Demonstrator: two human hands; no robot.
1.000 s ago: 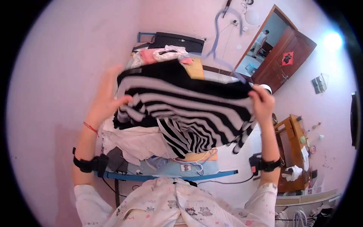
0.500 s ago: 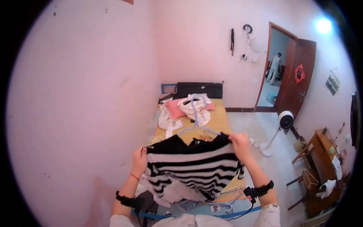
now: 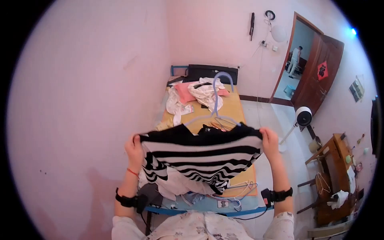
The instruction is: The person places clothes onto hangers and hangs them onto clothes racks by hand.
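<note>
A black and white striped top (image 3: 204,150) is stretched out in front of me above the bed. Inside its neckline sits a light blue hanger (image 3: 216,96), its hook sticking up. My left hand (image 3: 135,151) is closed on the top's left shoulder, and my right hand (image 3: 270,142) grips the right shoulder. The lower part of the top hangs bunched, and its hem is partly out of sight behind the folds. Below it, pale clothing (image 3: 180,185) and several loose hangers (image 3: 244,190) lie on the bed.
The bed (image 3: 230,108) carries a pink pillow and white clothes (image 3: 206,95) at its far end. To the right stand a white fan (image 3: 303,117) and a wooden desk (image 3: 334,160) with a chair. Another person (image 3: 295,60) is beyond the open door (image 3: 320,76).
Both hands have risen and moved slightly apart, stretching the top wider. The hanger's hook stands higher in view. My head has tilted, shifting the room.
</note>
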